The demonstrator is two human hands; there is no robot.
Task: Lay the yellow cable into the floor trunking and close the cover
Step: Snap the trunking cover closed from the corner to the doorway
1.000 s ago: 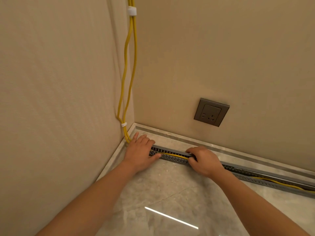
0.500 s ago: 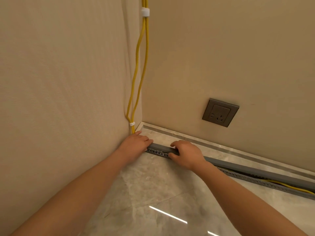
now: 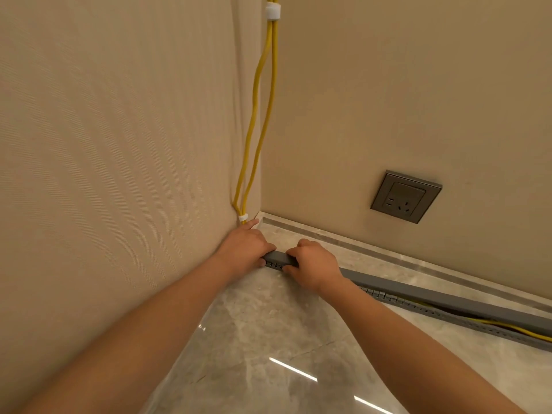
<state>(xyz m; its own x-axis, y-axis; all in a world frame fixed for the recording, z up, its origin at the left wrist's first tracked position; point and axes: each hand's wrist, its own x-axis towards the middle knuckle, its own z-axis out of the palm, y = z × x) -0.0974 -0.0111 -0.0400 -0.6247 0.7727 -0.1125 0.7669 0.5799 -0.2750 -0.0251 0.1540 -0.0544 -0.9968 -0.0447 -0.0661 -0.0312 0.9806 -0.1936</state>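
Grey slotted floor trunking (image 3: 448, 316) runs along the marble floor from the room corner to the right edge. A grey cover (image 3: 433, 294) lies on top of it. Near the corner the cover sits down on the trunking; at the right it stands raised, and the yellow cable (image 3: 507, 326) shows in the gap. Two runs of the same yellow cable (image 3: 257, 115) climb the wall corner, held by white clips. My left hand (image 3: 243, 246) presses on the cover's corner end. My right hand (image 3: 313, 262) grips the cover right beside it, fingers curled over the top.
A grey wall socket (image 3: 404, 196) sits on the back wall above the trunking. A stone skirting strip (image 3: 388, 255) runs along the foot of that wall. The left wall (image 3: 119, 144) stands close beside my left arm. Glossy marble floor (image 3: 283, 339) spreads below my arms.
Both hands moved left toward the corner and closer together. The cover came down over the trunking near the corner, hiding the cable that showed between my hands.
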